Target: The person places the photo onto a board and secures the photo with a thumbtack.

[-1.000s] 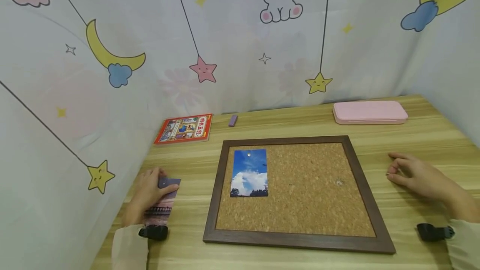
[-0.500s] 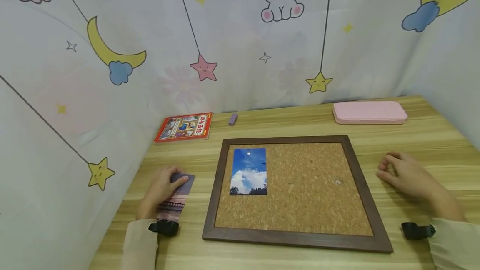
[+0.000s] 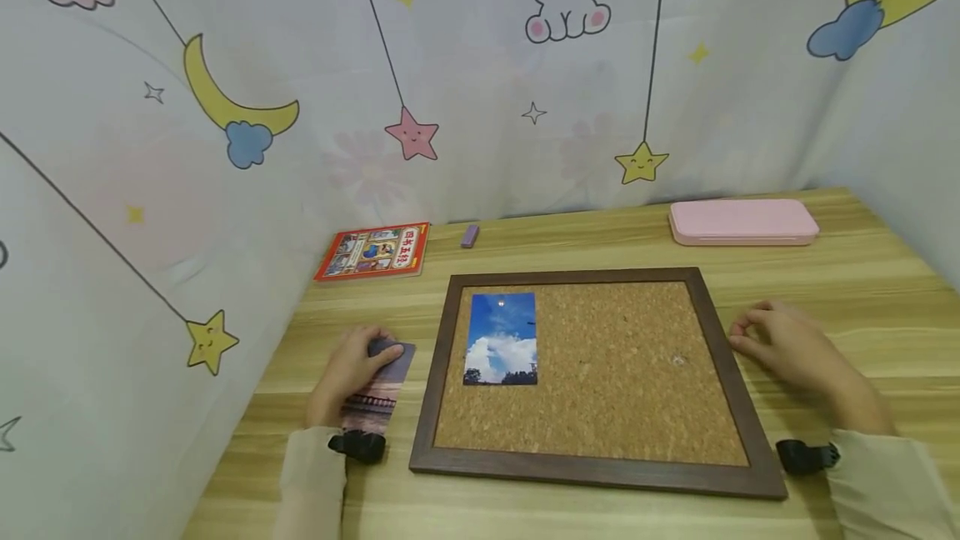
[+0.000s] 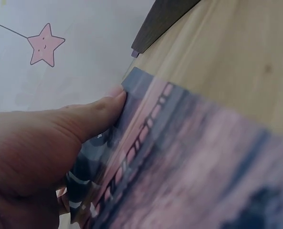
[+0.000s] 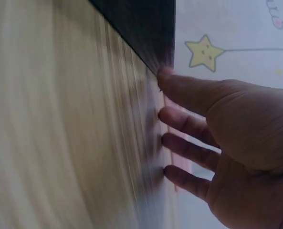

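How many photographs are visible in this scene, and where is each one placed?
2: the sky photograph is pinned to the cork board, upper left; the purplish photograph is held by the left hand. Any beneath it would be hidden.

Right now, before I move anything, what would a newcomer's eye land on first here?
Probably the blue-sky photo on the left side of the dark-framed cork board, near the middle of the table. Next, the purple-pink photo pinched in the left hand, left of the board. Then the pale pink case at the table's far right.
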Demonstrator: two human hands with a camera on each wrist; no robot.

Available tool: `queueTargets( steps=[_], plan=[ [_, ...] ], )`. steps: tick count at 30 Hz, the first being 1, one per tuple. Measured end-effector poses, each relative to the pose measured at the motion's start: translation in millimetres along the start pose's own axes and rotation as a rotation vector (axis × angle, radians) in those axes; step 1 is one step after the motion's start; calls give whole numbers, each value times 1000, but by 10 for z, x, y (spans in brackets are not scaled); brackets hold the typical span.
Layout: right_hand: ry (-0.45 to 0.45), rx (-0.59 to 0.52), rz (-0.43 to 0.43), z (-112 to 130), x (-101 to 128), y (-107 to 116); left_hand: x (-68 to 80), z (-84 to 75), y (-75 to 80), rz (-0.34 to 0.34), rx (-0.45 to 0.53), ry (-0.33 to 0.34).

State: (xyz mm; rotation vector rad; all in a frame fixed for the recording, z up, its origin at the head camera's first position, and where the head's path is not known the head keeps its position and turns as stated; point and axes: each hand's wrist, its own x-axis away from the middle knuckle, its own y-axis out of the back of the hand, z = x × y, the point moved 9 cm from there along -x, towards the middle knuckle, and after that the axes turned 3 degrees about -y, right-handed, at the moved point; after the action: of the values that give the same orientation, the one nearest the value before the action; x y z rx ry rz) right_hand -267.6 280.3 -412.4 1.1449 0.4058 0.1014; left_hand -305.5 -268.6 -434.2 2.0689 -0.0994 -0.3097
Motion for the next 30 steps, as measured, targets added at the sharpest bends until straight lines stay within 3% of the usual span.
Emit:
queueTargets(
  steps=[7,13,18,22,26,30],
  plan=[
    [-123,-143,89,39,-89,15,-117,-72,-52,41,81,-10],
    [-68,-224,121,192,-240,47,-215,-131,-84,112,208,22],
    [-12,-260,132,336,-425,73,-305,-346,-27,161,254,-71],
    [19,-265,118,437,-556,109,-374,-543,99,149,254,-156],
    [38,-282,130,549,-665,106,-453,-744,168,148,213,-205],
    [72,-319,151,691,-759,58,-537,-947,137,188,193,-240]
  ],
)
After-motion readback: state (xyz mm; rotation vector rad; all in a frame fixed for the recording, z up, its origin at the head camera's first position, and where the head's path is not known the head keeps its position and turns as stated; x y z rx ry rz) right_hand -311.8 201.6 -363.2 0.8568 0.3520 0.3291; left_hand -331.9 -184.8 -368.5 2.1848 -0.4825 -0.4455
